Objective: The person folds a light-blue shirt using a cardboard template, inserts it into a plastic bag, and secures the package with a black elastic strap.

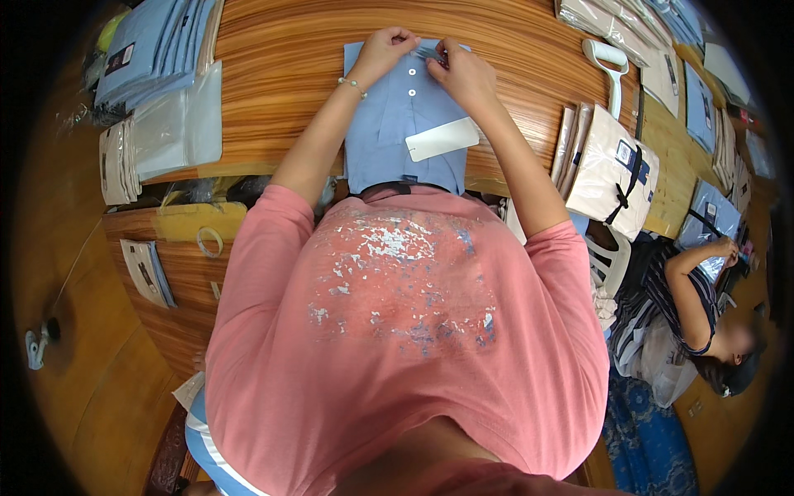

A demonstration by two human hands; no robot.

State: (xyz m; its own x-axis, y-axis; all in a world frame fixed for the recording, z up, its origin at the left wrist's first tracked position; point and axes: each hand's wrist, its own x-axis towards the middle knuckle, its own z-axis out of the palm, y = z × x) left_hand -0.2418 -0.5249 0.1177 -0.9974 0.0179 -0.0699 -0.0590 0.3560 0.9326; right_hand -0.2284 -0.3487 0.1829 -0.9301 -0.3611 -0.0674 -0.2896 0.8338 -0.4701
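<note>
A folded blue shirt [385, 124] lies on the wooden table in front of me, its white buttons running down the middle. Across its lower right part rests a blank-looking white tag [442, 139]. At the shirt's far end, my left hand [387, 54] is closed in a pinch on the fabric near the top button. Just to its right, my right hand [463, 76] is closed too, thumb and fingers gripping the shirt's upper edge. A small grey-blue part between the fingertips is partly covered by them.
Stacked blue folded shirts [149, 58] and clear plastic sleeves [178, 116] are at the left. On the right are a white lint roller [610, 62] and beige folded garments [616, 169]. Another person [691, 298] works at far right. A tape roll [209, 242] lies at lower left.
</note>
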